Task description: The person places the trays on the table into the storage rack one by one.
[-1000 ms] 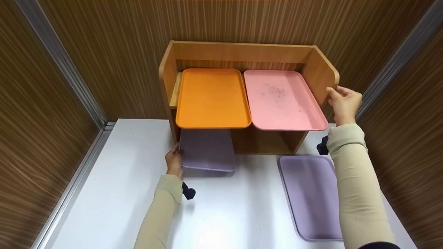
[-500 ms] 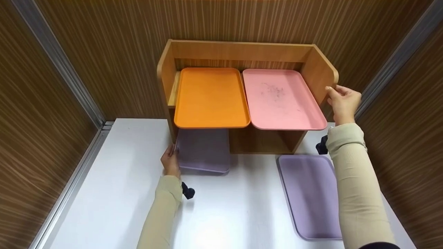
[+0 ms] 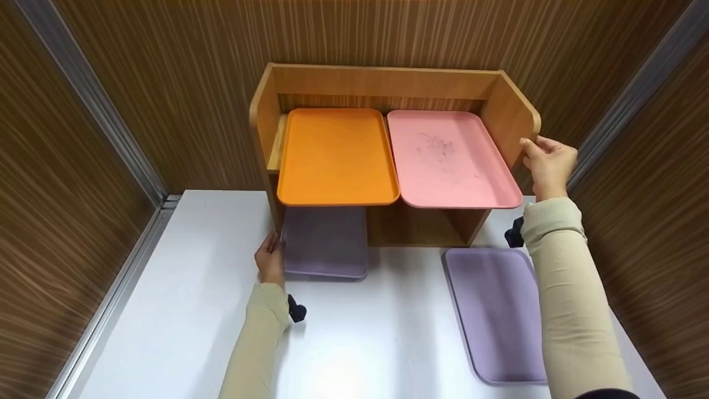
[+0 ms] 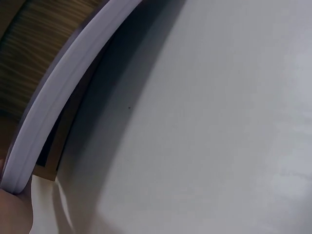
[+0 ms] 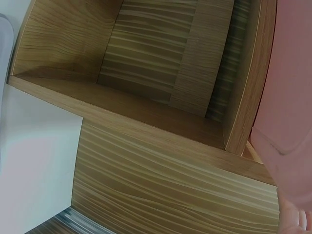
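Observation:
My left hand (image 3: 270,259) grips the left edge of a purple tray (image 3: 325,244), which sits partly inside the lower left compartment of a wooden shelf (image 3: 388,81). The tray's front part sticks out over the white table. In the left wrist view the tray's pale rim (image 4: 63,80) curves up from the hand (image 4: 13,212). My right hand (image 3: 551,166) holds the front edge of the shelf's right side panel (image 3: 515,113), thumb on the inner side. Beside that hand, a pink tray (image 3: 443,160) with dark marks lies on the upper level.
An orange tray (image 3: 339,158) lies left of the pink one, both overhanging the shelf front. Another purple tray (image 3: 496,316) rests on the white table (image 3: 382,343) at right, partly behind the right forearm. Wood-patterned walls (image 3: 388,27) enclose the table.
The purple tray at left has shifted slightly left under the shelf, and its front edge sits a little lower. My left hand moved left with it. The right hand keeps its hold.

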`<state>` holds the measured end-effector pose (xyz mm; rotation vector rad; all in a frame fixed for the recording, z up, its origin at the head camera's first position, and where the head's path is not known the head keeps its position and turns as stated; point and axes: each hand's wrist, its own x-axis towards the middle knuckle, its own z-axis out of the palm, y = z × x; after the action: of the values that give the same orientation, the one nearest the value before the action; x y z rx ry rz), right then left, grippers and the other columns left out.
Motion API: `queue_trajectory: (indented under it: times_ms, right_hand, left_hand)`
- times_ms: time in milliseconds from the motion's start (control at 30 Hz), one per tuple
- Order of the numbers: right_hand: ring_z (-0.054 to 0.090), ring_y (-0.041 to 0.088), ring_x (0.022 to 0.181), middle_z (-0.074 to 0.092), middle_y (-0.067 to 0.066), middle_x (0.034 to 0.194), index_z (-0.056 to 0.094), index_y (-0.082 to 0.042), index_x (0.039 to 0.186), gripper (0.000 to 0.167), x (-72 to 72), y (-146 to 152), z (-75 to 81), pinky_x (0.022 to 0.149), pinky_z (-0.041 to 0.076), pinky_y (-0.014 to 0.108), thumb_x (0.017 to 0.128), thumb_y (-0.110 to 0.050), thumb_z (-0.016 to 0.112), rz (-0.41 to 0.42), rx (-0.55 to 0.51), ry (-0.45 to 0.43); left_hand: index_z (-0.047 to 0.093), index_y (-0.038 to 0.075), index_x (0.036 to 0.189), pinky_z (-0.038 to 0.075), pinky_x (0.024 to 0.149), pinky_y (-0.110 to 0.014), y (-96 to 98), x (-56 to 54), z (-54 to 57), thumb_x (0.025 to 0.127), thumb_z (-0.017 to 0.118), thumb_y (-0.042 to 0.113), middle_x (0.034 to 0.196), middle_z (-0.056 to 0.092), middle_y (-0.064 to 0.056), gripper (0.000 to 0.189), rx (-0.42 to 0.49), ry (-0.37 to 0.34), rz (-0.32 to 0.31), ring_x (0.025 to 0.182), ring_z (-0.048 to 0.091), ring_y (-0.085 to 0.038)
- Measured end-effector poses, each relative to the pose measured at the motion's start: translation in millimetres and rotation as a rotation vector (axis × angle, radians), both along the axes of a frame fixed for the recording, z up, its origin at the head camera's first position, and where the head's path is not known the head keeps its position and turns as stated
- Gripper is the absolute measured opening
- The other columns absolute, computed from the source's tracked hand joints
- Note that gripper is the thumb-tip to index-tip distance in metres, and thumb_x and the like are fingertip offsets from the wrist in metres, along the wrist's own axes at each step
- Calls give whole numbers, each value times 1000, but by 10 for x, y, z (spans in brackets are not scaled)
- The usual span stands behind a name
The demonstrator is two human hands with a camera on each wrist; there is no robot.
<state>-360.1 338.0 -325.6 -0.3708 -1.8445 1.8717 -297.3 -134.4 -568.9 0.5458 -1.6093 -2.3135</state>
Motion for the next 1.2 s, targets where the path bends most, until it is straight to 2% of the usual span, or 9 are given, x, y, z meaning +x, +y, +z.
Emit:
queue_trajectory:
  times_ms: [67,167,333,500,600,767,933,1000,1200]
  right_hand:
    - [63,3,70,66,-13,65,65,5,115,43,0,0,3,59,52,14,77,-11,76,0,1,0]
    - [63,2,68,66,-13,65,68,2,110,36,2,2,5,59,52,14,77,-10,76,0,0,1]
    - [63,2,68,67,-12,64,71,-3,100,24,4,2,4,59,52,14,77,-10,76,3,-1,6]
    - [64,2,72,66,-14,66,65,3,115,41,12,10,10,62,53,14,78,-11,76,6,-6,-19]
    - [64,2,74,66,-15,67,61,5,120,48,13,8,15,62,52,14,78,-12,76,5,-8,-31]
    - [63,2,74,66,-15,66,63,5,118,45,5,1,17,62,52,14,78,-12,76,4,1,-35]
    - [63,1,71,66,-15,64,64,4,116,42,0,1,7,61,52,13,78,-11,75,1,3,-25]
    - [63,1,70,66,-15,64,65,5,115,41,-4,1,1,60,52,14,78,-10,75,0,2,-12]
    - [64,2,71,66,-13,65,65,5,113,40,-12,7,-6,60,52,14,78,-10,76,4,-7,8]
  left_hand:
    - [34,-4,143,34,107,-27,-7,-23,-59,95,49,3,145,40,-17,50,-11,24,12,134,38,-24]
    - [34,-2,143,34,107,-26,-18,-31,-70,96,50,4,146,40,-16,51,-19,6,11,134,38,-23]
    - [32,-2,144,31,110,-32,-48,-3,61,95,48,0,148,34,-17,52,-15,-33,-27,136,34,-26]
    - [30,-8,143,28,111,-35,-71,70,245,94,49,-4,148,31,-22,52,-12,-12,-52,138,29,-30]
    - [30,-9,142,27,112,-35,-98,93,296,93,50,-3,148,31,-23,53,-23,0,-57,138,29,-31]
    - [33,-6,142,25,113,-35,-192,59,285,92,52,-1,148,33,-19,54,-38,-1,-61,138,29,-28]
    - [36,-4,142,28,112,-34,-301,-29,275,93,52,2,146,38,-18,52,-154,3,-52,136,33,-27]
    - [36,-4,141,29,111,-33,-331,-44,335,93,53,3,146,39,-18,51,-197,7,-49,136,35,-27]
    - [39,-5,140,33,109,-31,-401,-64,620,93,56,5,144,41,-18,51,-232,41,-33,134,37,-26]
